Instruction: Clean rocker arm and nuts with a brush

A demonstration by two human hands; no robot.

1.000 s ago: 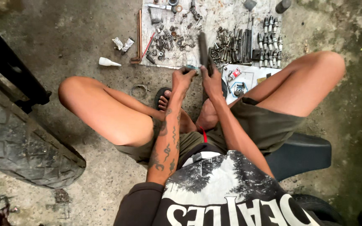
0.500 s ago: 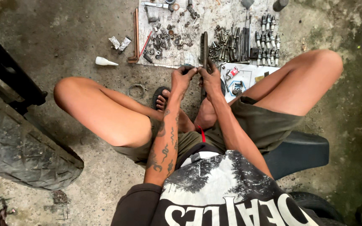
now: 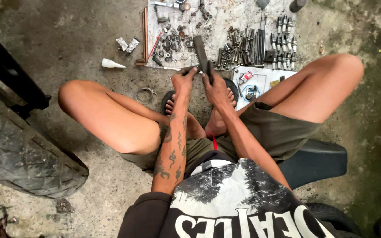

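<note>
Here, both hands squeeze one dark metal bar: left hand low, right hand beside. It might slip and drop onto the bolts just past the grip.

Small part: we cannot make out what the left hand pinches; its fingers hide it.
Dark bar: its lower end is hidden behind the right hand.
Tyre: cut by the left edge.
Metal bits on sheet: too small to identify.
</note>
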